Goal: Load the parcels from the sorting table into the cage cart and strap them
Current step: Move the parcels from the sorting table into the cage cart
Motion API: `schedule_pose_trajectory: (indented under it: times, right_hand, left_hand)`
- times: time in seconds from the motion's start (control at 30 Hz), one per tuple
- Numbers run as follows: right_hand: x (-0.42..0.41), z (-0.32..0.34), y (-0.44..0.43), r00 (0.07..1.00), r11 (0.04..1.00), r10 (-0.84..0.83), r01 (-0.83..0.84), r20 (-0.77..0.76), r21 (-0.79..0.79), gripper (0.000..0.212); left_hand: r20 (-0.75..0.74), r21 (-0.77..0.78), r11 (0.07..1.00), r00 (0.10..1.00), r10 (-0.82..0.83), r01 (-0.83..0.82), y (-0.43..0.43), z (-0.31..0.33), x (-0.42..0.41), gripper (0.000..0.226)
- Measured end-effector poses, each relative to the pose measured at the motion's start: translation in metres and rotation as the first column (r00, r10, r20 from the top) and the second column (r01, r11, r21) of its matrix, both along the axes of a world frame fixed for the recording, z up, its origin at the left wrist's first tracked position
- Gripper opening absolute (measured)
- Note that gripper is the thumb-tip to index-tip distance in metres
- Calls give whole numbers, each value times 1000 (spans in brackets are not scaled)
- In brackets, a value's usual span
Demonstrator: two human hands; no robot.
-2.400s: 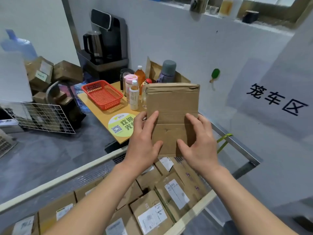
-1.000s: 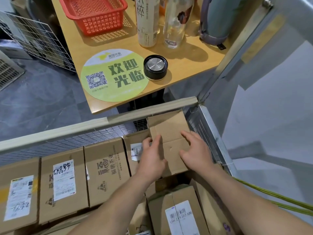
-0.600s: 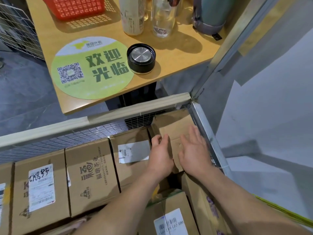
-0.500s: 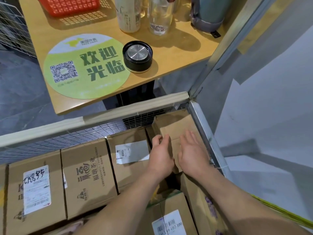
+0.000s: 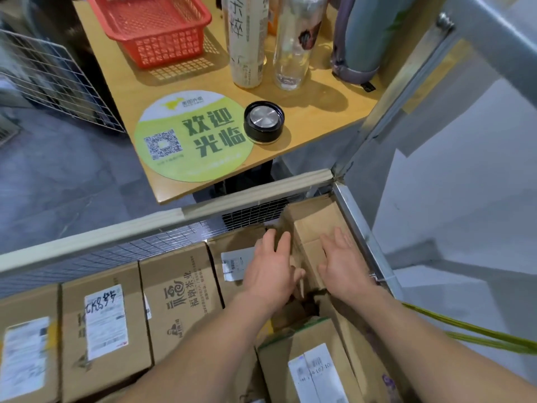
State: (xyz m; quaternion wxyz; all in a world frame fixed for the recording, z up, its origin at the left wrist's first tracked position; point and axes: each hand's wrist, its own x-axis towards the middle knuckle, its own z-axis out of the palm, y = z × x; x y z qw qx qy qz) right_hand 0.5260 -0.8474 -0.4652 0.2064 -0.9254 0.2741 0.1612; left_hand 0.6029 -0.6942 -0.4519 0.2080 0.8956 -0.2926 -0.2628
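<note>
Cardboard parcel [image 5: 315, 222] lies in the cage cart [image 5: 360, 231] corner, directly under both hands. Left hand [image 5: 270, 274] and right hand [image 5: 345, 269] rest flat on it, fingers [image 5: 340, 237] straight, released. Labelled cartons [image 5: 180, 289] stand left of the fingers; the counter [image 5: 305, 112] lies beyond the fingertips.

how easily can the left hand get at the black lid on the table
Probably yes: the left hand lies open, gripping nothing, and only the cart rail stands between it and the black lid.

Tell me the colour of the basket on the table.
The basket is red, with small holes; the head view shows it best.
</note>
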Motion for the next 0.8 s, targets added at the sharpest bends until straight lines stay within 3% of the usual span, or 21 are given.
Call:
schedule_pose_trajectory:
  times: [0.27, 0.53, 0.8]
  right_hand:
    - [-15, 120, 92, 971, 995, -7, 32, 237, -100, 69]
    - [-67, 274, 173, 832, 956, -28, 185, 555, -228, 77]
    - [-170, 399, 185, 683, 840, 15, 387, 731, -379, 78]
  left_hand:
    - [294, 53, 988, 944, -153, 144, 100, 117, 11, 78]
    - [536, -99, 956, 824, -181, 275, 167, 268, -10, 81]
    - [722, -329, 803, 680, -125, 497, 145, 377, -89, 85]
